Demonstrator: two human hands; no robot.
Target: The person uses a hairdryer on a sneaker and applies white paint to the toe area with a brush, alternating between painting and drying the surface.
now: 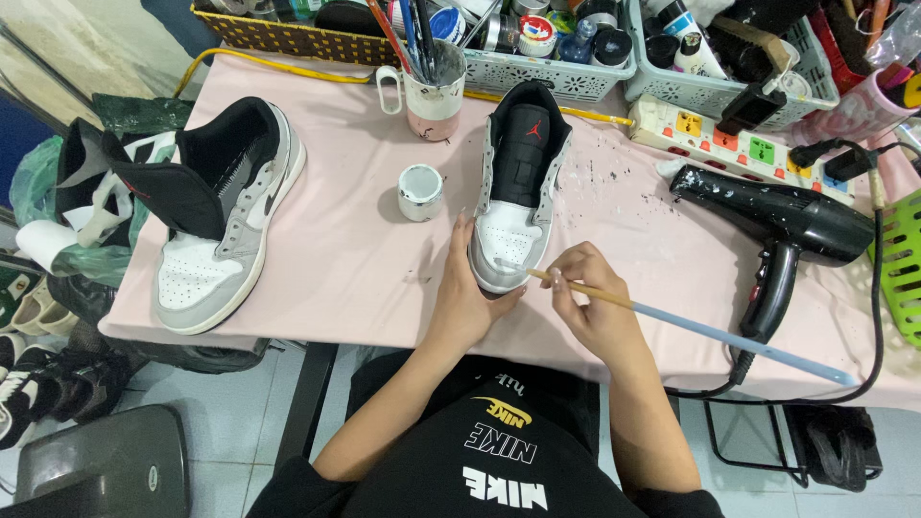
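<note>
Far left on the pink table (355, 259), lying untouched with its tongue pulled open: a grey, white and black sneaker (225, 216). Further right, a small white jar (420, 192) standing open just beside the middle sneaker (518, 182), with a mug of brushes (434, 91) on the far side. Toe of the middle sneaker pointing near, heel far, close to the table's near edge. Left hand (470, 293) half closed around that toe, fingers laid along its left side and thumb hooked at the near rim, pinning it down. Right hand (585, 297) closed in a pinch low on a long brush (691, 326), tip resting at the grey toe cap, pale handle trailing off to the right. Far right, a black hair dryer (787, 225) lying idle. Seemingly mid-stroke on the toe; for any further stroke, probably a steady left-hand hold, a light wrist, and a reach left to the jar.
</note>
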